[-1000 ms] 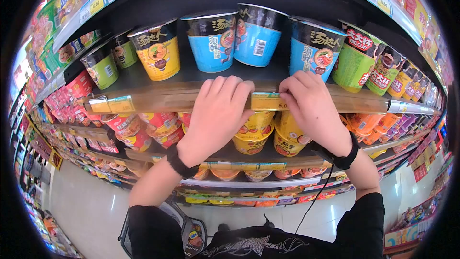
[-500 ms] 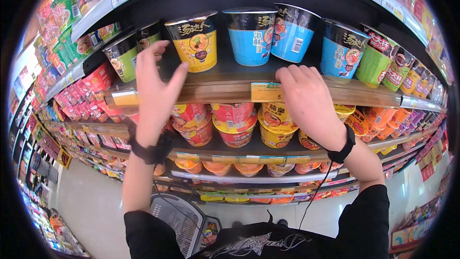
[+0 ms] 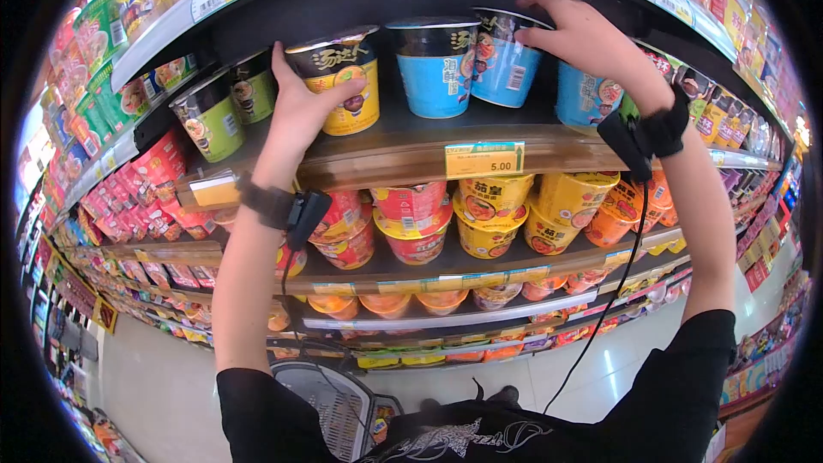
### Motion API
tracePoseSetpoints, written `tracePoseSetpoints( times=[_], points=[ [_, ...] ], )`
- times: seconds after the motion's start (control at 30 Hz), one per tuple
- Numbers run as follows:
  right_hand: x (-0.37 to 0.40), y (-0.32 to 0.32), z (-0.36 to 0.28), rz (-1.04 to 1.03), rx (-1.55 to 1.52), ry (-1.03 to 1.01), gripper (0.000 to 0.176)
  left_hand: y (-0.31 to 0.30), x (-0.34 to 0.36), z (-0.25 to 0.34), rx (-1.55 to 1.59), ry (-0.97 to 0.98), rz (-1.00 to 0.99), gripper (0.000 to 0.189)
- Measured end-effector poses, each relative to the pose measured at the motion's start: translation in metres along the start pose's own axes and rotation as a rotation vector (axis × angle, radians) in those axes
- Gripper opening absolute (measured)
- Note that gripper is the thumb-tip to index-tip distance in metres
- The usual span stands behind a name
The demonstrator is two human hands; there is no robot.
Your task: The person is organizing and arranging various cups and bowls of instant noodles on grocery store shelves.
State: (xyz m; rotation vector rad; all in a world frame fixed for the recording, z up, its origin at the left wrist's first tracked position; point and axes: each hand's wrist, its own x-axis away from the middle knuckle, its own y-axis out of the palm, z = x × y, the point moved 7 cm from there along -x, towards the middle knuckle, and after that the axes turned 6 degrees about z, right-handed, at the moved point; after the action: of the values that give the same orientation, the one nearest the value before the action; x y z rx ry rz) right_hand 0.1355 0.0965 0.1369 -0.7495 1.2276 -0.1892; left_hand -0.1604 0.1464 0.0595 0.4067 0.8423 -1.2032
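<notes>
On the upper shelf stands a yellow instant noodle cup [image 3: 353, 107] with a black top band. My left hand [image 3: 302, 103] is on its left side, thumb across the front and index finger stretched up by the rim; the other fingers are hidden. To its right are a blue noodle cup [image 3: 429, 86] and a second, slightly tilted blue noodle cup [image 3: 507, 81]. My right hand [image 3: 579, 34] is at the upper right of that tilted cup, thumb and fingers apart by its rim. A further blue cup [image 3: 581, 96] stands partly behind my right wrist.
Green noodle cups [image 3: 210, 129] stand at the left of the shelf. A price tag [image 3: 484, 160] is fixed to the shelf's front edge. Yellow and red noodle tubs [image 3: 493, 227] fill the shelf below. A grey shopping basket [image 3: 321, 407] is on the floor. Cables hang from both wristbands.
My left hand has moved right onto the yellow cup. My right hand has risen from the shelf edge to the tilted blue cup. The view has shifted slightly.
</notes>
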Motion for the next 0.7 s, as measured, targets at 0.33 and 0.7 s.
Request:
tracePoseSetpoints(
  times=[0.33,0.7],
  points=[
    [-0.034,0.048,0.003,-0.565,-0.026,0.111,0.091,-0.043,-0.002,-0.012,-0.108,-0.007,-0.018,0.108],
    [-0.037,0.039,-0.019,-0.673,0.027,0.052,0.078,-0.138,-0.052,0.026,-1.263,0.547,0.094,0.043]
  ],
)
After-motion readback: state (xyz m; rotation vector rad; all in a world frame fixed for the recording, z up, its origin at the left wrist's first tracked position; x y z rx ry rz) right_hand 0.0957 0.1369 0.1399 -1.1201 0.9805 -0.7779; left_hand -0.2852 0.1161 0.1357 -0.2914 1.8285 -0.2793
